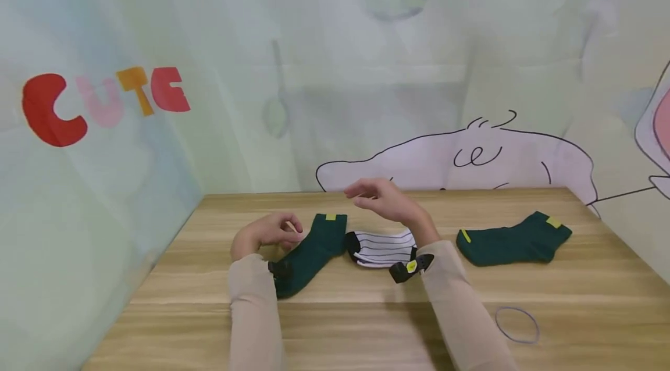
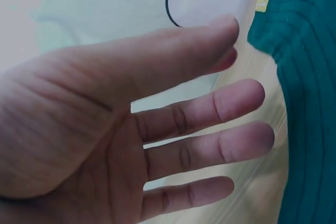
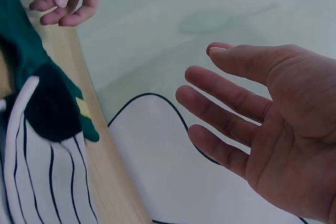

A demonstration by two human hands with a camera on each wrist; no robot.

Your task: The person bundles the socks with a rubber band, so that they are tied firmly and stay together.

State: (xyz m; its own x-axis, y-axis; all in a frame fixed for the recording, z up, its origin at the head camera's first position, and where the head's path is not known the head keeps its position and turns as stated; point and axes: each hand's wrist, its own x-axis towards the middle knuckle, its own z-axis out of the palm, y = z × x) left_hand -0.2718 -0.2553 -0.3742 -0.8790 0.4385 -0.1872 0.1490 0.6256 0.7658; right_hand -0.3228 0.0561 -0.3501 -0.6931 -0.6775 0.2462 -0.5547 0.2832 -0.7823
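Observation:
My left hand (image 1: 271,230) hovers beside a dark green sock (image 1: 319,246) with a yellow tag at its cuff; in the left wrist view the fingers (image 2: 231,140) extend loosely and hold nothing. Raised above the table's far side, my right hand (image 1: 384,199) has relaxed fingers and an empty palm in the right wrist view. Below it lies a folded white sock (image 1: 384,249) with dark stripes and black ends, partly hidden by the right wrist. Further right, a second dark green sock (image 1: 508,244) lies flat, with yellow at its toe and cuff.
A thin purplish loop (image 1: 517,324) lies on the wooden table (image 1: 335,324) near the right forearm. Behind the table hangs a printed cloth backdrop (image 1: 235,97) with cartoon drawings and coloured letters. Each wrist wears a black camera strap.

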